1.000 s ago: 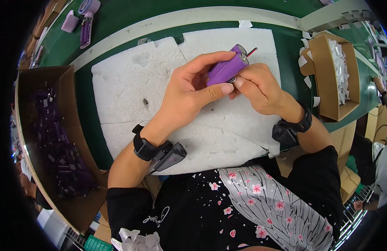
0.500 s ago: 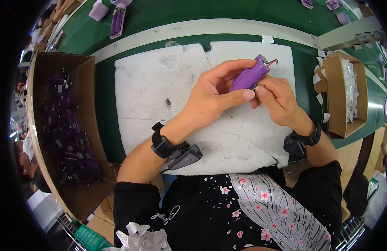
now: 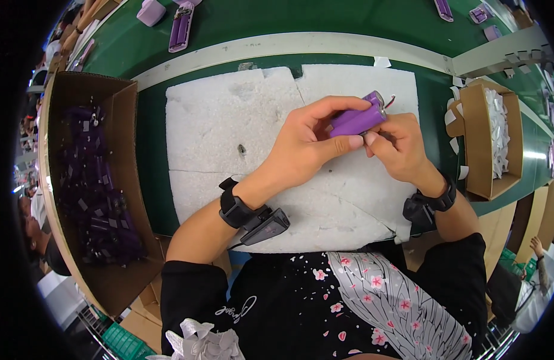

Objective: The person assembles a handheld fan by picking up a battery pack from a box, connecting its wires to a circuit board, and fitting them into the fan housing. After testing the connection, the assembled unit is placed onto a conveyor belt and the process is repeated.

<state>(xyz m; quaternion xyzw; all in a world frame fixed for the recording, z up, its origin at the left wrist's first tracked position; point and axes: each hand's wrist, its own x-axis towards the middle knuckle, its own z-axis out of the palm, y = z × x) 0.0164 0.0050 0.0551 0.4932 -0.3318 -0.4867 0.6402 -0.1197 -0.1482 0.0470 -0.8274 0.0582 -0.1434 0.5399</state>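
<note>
A purple battery pack (image 3: 354, 122) of cylindrical cells lies in my left hand (image 3: 307, 139), gripped between the thumb and the fingers above the white foam board (image 3: 229, 129). A short dark red wire (image 3: 390, 101) sticks out past its right end. My right hand (image 3: 403, 147) is closed at the lower right side of the pack, thumb and fingertips pinched together. Something small and dark shows at that pinch, too small to name. Both wrists carry black strapped devices.
On the left stands a cardboard box (image 3: 136, 174) holding many purple battery packs (image 3: 94, 180). A smaller carton (image 3: 478, 144) with white pieces (image 3: 499, 132) sits at the right. Beyond the pale rail (image 3: 229, 49), purple parts (image 3: 181, 27) lie on the green surface (image 3: 325, 15).
The battery pack has tipped to a flatter angle and moved slightly down and right, with my left hand still around it. My right hand stays pinched at its side. On the belt, purple parts have shifted.
</note>
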